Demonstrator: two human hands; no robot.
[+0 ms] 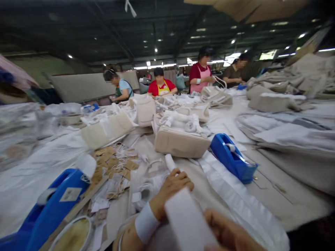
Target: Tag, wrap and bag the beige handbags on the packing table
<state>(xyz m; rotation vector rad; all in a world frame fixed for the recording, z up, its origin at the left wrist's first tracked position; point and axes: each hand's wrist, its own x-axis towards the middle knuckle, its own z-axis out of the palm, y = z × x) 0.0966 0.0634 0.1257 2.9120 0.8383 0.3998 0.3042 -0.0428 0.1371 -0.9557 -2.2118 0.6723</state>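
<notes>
My left hand (174, 186), with a white band around its wrist, is at lower centre, fingers curled at the lower end of a white wrapped strap (170, 163). What its fingers close on is partly hidden. Lower right of it, my right hand (226, 230) is blurred and holds a white rectangular piece (188, 219), which hides part of the space between the hands. Just beyond my left hand lies a beige bag (183, 142) on its side, with white wrapping on top.
Blue tape dispensers stand at right (234, 158) and lower left (57, 205). Brown tags with strings (112, 164) lie left of centre. A round container (73, 235) is at the bottom left. Fabric (300, 139) is piled at right. Several people work across the table.
</notes>
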